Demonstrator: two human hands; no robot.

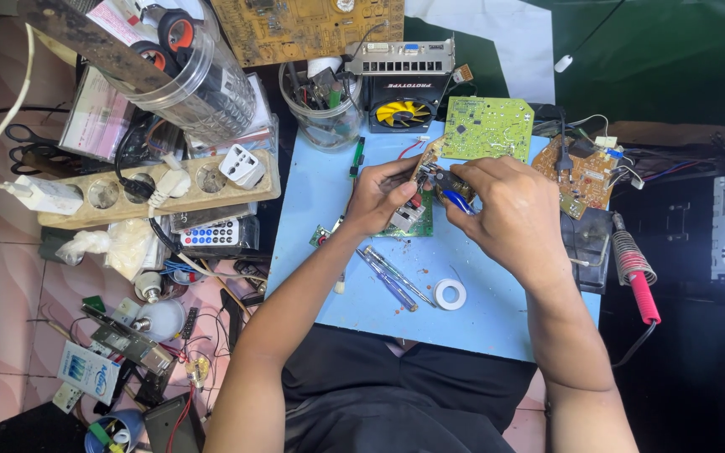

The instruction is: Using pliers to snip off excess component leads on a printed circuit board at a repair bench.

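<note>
My left hand (382, 195) grips a small green circuit board (414, 217) with chunky parts on it, holding it just above the light blue work board (472, 312). My right hand (512, 204) is closed on a small tool with blue handles (458, 201), its tip at the top of the circuit board. Both hands meet near the middle of the blue board.
Screwdrivers (392, 281) and a white tape roll (450, 294) lie below my hands. A green circuit board (487, 128), a brown one (584, 174), a soldering iron (636, 273), a fan (404, 112), a clear cup of tools (325, 109) and a power strip (153, 191) surround the board.
</note>
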